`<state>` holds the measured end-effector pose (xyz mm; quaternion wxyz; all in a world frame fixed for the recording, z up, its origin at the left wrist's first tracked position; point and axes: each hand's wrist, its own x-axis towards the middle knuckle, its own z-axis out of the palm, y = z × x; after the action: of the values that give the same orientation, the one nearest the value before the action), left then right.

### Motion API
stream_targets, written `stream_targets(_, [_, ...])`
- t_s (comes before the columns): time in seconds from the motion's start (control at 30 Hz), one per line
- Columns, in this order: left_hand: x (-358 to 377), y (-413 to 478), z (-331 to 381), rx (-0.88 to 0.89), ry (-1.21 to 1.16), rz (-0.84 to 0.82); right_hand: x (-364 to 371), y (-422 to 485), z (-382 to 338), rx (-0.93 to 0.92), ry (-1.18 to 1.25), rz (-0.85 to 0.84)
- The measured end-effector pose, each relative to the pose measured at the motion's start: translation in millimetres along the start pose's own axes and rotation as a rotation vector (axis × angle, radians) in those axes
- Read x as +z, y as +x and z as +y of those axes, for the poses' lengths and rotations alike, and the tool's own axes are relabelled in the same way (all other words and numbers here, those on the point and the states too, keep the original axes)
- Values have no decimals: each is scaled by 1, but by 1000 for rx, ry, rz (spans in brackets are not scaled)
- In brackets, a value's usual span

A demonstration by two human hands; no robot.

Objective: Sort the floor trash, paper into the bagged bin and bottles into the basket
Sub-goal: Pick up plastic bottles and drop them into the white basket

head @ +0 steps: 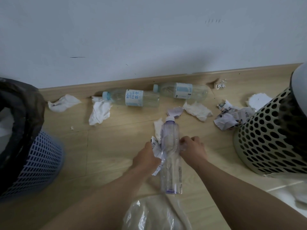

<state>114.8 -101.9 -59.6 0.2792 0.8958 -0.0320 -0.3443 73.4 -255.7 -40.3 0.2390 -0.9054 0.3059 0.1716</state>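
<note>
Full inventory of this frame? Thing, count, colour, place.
bin: 1, blue lattice with black bag, far left
basket: 1, beige, perforated, right
blue-cap bottles: 2, clear, lying along the skirting
purple-cap bottle: 1, clear, lying mid-floor
tissues: about 5, white, scattered on the floor
printed paper: crumpled heap, white-grey, beside the basket
plastic bag: 1, clear, bottom edge
floor: light wood
wall: white, behind
left grip: holds a paper wad, white with print, left of the purple-cap bottle
right grip: fingers curled on that bottle's right side
</note>
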Motion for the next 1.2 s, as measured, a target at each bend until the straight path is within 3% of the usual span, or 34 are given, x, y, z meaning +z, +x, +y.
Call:
stream_targets(0.2, [-21,7,-8,47,-83,45,-3,2,0,-16,-3,2])
stream_targets(0.6, [-121,5,-2,153,-150,264,-33,8,-60,-138,436,395])
stream_targets(0.9, [-205,-40,-6,198,-390,396,-21,-20,-165,-236,669,306])
stream_targets(1.2, [-322,-89,-62,203,-509,692,-23,-75,-288,-425,995,159])
